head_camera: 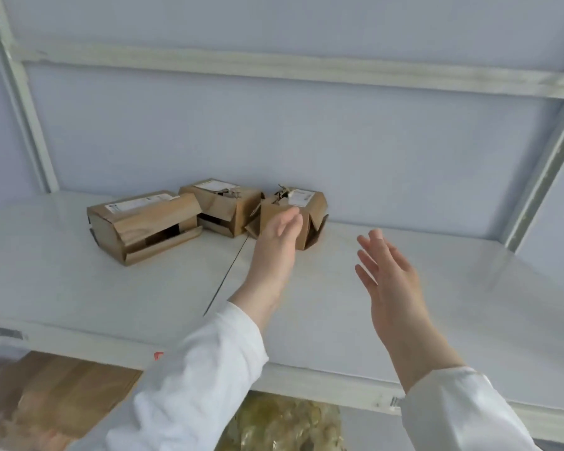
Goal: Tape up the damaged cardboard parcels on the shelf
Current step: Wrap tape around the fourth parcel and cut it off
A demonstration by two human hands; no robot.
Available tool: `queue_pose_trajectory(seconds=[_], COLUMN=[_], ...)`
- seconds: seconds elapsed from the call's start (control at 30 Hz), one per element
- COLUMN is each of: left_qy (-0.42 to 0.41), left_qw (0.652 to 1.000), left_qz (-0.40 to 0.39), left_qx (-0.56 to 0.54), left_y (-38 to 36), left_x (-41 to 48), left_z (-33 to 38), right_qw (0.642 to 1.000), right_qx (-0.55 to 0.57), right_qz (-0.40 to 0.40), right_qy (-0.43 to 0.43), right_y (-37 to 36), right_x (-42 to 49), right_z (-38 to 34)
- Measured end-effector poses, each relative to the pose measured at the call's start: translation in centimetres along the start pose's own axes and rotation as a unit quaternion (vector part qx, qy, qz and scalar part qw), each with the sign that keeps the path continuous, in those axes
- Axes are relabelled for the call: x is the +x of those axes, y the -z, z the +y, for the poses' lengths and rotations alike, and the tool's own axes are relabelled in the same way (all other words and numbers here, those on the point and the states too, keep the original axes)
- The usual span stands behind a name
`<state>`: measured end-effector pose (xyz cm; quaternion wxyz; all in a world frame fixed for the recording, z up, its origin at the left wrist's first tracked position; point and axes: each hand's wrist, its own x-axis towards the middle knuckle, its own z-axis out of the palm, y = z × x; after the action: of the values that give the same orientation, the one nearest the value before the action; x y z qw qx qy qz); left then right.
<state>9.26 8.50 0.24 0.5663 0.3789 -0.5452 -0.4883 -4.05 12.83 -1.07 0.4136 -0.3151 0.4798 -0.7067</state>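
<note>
- The left hand (279,234) reaches with straight fingers to the front of the right parcel (306,203); whether it touches, I cannot tell
- The right hand (389,281) hovers open beside it, fingers spread, holding nothing
- The middle parcel (223,206) and left parcel (144,222) lie alongside near the back of the shelf (420,320), side flaps gaping
- No tape shows on any parcel and no roll is in view, so taping seems not yet begun

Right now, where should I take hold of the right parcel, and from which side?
Hold the right parcel by its two side walls, pressed inward, coming from the front. Its top is torn and its lower flaps gape, so a grip there may fail.
</note>
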Motion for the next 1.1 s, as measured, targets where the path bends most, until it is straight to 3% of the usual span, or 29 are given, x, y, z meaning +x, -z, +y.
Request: queue_pose_trajectory(seconds=[0.3,0.5,0.87,1.1], left_qy=[0.044,0.129,0.124,0.218], left_qw=[0.992,0.979,0.977,0.962], left_qz=[0.005,0.007,-0.033,-0.09], left_qx=[0.119,0.156,0.172,0.139], left_y=[5.0,5.5,5.2,6.0], left_x=[14.7,21.4,27.6,29.2], left_z=[-1.7,-4.3,-9.2,-11.4], right_qw=[0.994,0.986,0.977,0.979], right_qx=[-0.063,-0.093,-0.095,-0.087], right_qz=[0.027,-0.001,-0.068,-0.071], right_qy=[-0.087,-0.135,-0.176,-0.167], right_y=[-2.9,-3.7,-6.8,-8.3], right_x=[10.0,17.3,25.3,26.3], right_z=[1.8,3.5,7.3,8.4])
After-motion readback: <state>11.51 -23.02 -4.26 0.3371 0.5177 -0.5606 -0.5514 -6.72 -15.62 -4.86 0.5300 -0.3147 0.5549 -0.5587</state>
